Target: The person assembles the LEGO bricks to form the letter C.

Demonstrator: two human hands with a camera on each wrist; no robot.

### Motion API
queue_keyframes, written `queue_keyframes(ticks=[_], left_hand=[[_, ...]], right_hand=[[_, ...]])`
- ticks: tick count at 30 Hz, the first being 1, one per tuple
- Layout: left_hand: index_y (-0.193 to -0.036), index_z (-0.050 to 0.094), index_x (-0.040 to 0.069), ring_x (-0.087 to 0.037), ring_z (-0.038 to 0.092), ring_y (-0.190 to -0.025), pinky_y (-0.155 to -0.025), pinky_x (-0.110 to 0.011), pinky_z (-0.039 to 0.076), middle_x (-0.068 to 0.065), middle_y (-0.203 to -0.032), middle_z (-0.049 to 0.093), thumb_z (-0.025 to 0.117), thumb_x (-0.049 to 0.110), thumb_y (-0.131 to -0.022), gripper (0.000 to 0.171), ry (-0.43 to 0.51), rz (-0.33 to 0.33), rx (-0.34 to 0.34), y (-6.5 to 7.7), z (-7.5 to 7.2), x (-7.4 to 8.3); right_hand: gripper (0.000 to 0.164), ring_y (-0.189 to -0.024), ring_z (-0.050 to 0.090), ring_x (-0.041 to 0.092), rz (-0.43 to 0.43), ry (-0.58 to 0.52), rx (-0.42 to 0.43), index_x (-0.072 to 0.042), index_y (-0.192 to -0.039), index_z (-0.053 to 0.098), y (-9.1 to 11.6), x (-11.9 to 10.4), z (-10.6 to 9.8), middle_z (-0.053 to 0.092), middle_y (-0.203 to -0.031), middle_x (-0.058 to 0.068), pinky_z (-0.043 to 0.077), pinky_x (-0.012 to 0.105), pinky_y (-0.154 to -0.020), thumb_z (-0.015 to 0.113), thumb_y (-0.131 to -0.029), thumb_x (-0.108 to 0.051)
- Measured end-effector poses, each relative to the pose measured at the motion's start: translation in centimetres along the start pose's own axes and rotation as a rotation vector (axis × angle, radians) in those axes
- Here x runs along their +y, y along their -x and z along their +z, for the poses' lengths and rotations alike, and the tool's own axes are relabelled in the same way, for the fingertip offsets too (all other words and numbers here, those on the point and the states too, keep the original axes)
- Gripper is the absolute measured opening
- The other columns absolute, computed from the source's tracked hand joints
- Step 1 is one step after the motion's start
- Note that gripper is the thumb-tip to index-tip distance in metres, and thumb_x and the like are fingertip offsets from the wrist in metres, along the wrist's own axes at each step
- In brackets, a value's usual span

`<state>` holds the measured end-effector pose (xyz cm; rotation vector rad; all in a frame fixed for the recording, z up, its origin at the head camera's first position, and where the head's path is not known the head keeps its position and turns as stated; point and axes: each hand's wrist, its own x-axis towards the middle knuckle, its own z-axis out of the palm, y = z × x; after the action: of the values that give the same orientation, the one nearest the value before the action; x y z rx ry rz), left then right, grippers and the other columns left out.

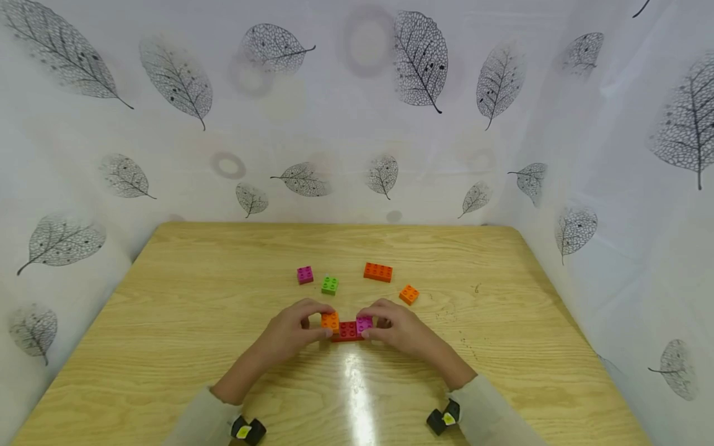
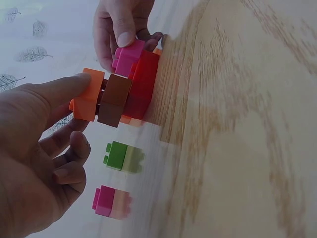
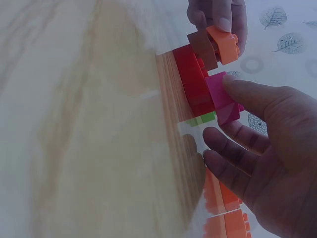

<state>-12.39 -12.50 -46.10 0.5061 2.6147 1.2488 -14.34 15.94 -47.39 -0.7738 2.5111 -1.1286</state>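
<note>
My left hand (image 1: 292, 328) pinches an orange toy building brick (image 1: 330, 322) between thumb and fingers. That brick is above a brown brick (image 2: 115, 99), with brown studs showing in the narrow gap between them. The brown brick sits on the left end of a longer red brick (image 1: 348, 331), which rests on the table. On the red brick's right end, my right hand (image 1: 401, 331) holds a pink brick (image 3: 224, 98) by its sides. Red studs show between the two stacks in the head view.
Beyond the hands lie a magenta brick (image 1: 305, 275), a green brick (image 1: 330, 285), a long orange-red brick (image 1: 378, 272) and a small orange brick (image 1: 409, 295). The wooden table (image 1: 223, 254) meets a white leaf-print cloth (image 1: 334, 124) at its back and sides.
</note>
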Motion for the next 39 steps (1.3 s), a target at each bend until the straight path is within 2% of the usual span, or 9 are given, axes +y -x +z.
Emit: queue_keyframes(ticks=[6,13,18,25,39], left_hand=[[-0.123,0.068,0.039,-0.011,0.052,-0.08,-0.063,-0.026,0.045,0.02,-0.12,0.062,0.075,0.041,-0.09,0.033,-0.071,-0.013,0.017,0.0,-0.06,0.28],[-0.125,0.069,0.034,-0.009,0.053,-0.078,-0.062,-0.025,0.045,0.014,-0.124,0.064,0.074,0.04,-0.091,0.034,-0.127,0.011,0.021,-0.21,0.22,0.48],[-0.126,0.068,0.033,-0.009,0.053,-0.075,-0.061,-0.025,0.045,0.016,-0.123,0.063,0.074,0.041,-0.091,0.036,-0.11,-0.005,0.019,-0.26,0.34,0.31],[-0.126,0.067,0.034,-0.011,0.052,-0.077,-0.063,-0.027,0.045,0.018,-0.121,0.063,0.074,0.042,-0.09,0.037,-0.06,-0.025,0.01,-0.1,0.22,0.22],[-0.124,0.068,0.037,-0.01,0.054,-0.078,-0.062,-0.027,0.045,0.019,-0.122,0.063,0.074,0.044,-0.09,0.035,-0.092,-0.019,0.017,-0.23,0.47,0.06]], right_hand=[[0.038,-0.089,0.059,0.012,0.001,-0.011,-0.008,-0.025,-0.131,0.066,0.01,-0.01,-0.03,0.059,-0.118,-0.012,0.053,0.027,-0.072,0.068,-0.097,-0.039],[0.038,-0.087,0.058,0.012,-0.027,-0.021,-0.003,-0.022,-0.131,0.067,0.0,0.05,-0.08,0.06,-0.118,-0.009,0.053,0.027,-0.07,0.067,-0.097,-0.038],[0.036,-0.087,0.058,0.011,-0.003,-0.018,0.0,-0.028,-0.13,0.067,0.02,0.05,-0.09,0.06,-0.117,-0.012,0.053,0.027,-0.07,0.068,-0.096,-0.039],[0.035,-0.087,0.057,0.011,-0.005,-0.035,0.002,-0.027,-0.13,0.067,0.09,-0.18,-0.11,0.06,-0.117,-0.009,0.052,0.028,-0.07,0.068,-0.097,-0.038],[0.037,-0.088,0.058,0.012,0.001,-0.015,-0.007,-0.023,-0.131,0.067,0.05,-0.11,-0.07,0.06,-0.12,-0.008,0.053,0.027,-0.071,0.067,-0.097,-0.038]])
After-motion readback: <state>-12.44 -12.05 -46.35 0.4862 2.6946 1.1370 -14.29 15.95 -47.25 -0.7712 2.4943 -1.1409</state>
